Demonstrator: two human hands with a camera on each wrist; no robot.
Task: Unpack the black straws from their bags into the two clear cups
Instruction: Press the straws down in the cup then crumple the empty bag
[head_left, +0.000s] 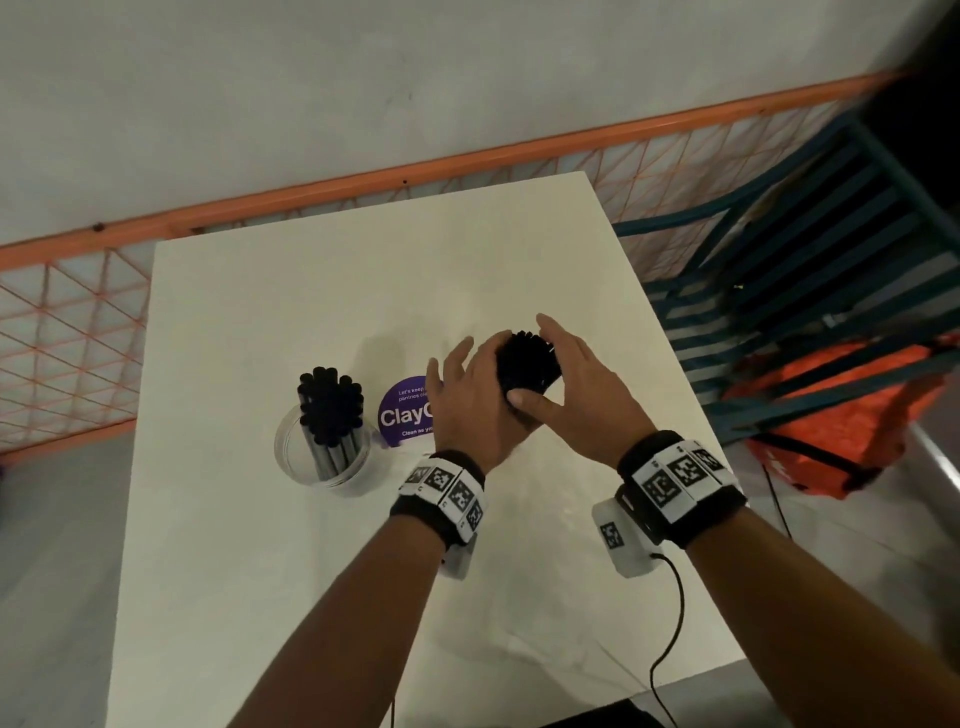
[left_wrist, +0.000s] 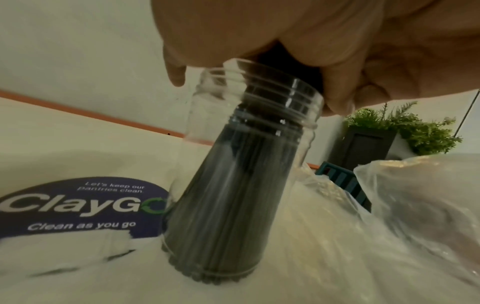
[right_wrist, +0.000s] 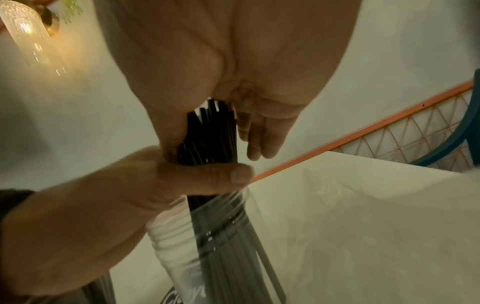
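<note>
Near the middle of the white surface (head_left: 363, 571), both hands closed around one bundle of black straws (head_left: 527, 361) that stood in a clear cup (left_wrist: 241, 174). The left hand (head_left: 475, 405) gripped the bundle just above the cup's rim, its thumb curled across the straws, while the right hand (head_left: 582, 384) cupped the straw tops from the 3 o'clock side, thumb pressed to the bundle and fingers fairly straight. At 9 o'clock from the hands, apart from them, stood a second clear cup (head_left: 324, 457) holding upright black straws (head_left: 330, 405). A purple ClayGo sticker (head_left: 405, 410) lay between the two cups. Crumpled clear plastic bags (left_wrist: 389, 205) lay on the surface at the gripped cup's 3 o'clock side.
</note>
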